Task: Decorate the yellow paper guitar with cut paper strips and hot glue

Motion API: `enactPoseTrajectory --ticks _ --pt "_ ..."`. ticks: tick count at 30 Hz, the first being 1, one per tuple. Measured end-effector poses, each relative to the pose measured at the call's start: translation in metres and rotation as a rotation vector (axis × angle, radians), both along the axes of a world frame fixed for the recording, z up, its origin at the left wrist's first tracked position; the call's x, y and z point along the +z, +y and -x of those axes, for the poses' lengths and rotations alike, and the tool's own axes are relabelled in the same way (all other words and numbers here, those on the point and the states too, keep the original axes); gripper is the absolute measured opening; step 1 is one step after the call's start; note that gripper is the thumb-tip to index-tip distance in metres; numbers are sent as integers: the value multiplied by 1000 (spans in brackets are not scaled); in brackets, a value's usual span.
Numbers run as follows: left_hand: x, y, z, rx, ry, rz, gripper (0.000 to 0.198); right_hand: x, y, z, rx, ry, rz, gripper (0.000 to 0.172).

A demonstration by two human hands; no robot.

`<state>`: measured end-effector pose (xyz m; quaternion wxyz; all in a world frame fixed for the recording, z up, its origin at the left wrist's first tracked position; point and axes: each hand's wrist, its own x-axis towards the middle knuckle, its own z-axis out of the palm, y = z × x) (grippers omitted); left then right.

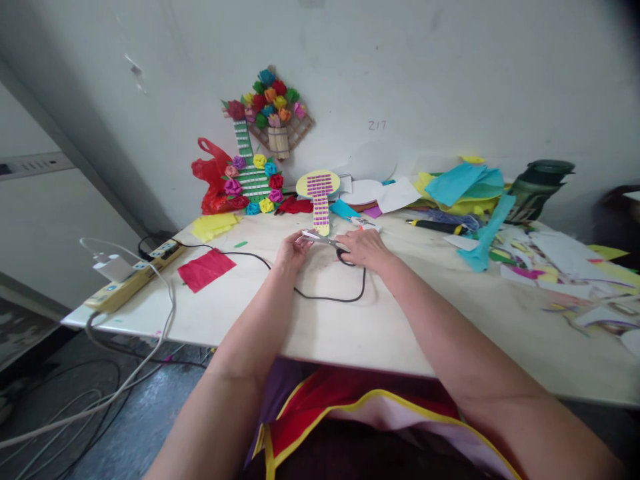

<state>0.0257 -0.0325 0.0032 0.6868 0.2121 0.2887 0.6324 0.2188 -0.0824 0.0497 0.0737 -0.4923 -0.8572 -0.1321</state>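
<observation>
My right hand (367,247) is closed around the black handles of a pair of scissors (327,241), whose blades point left. Those blades reach the fingertips of my left hand (294,249), which is closed in a pinch. What it pinches is too small to make out; a whitish bit shows by the blade tips. Just behind both hands stands a yellow paddle-shaped craft piece (321,203) with purple and white strips across it. A black cable (330,299) loops over the white table (400,333) in front of my hands.
At left lie a red paper sheet (207,269), yellow paper (216,227) and a power strip (135,279). A flower-trimmed green craft (255,181) leans at the back. To the right are a yellow-black cutter (435,227), blue paper (463,183), paper scraps (560,260) and a dark bottle (537,190).
</observation>
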Motion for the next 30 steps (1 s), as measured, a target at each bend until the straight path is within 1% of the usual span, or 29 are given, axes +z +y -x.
enactPoseTrajectory --ticks 6,14,25,30 --pt "1 0 0 3 -6 6 23 -2 1 0 1 6 -21 40" --pt "4 -3 -1 1 26 -10 20 -4 4 -1 13 42 13 44" --pt "1 -1 0 -7 35 -41 15 -5 7 -1 1 78 60 47" --pt "0 1 1 0 35 -33 17 -5 5 -2 -4 97 58 49"
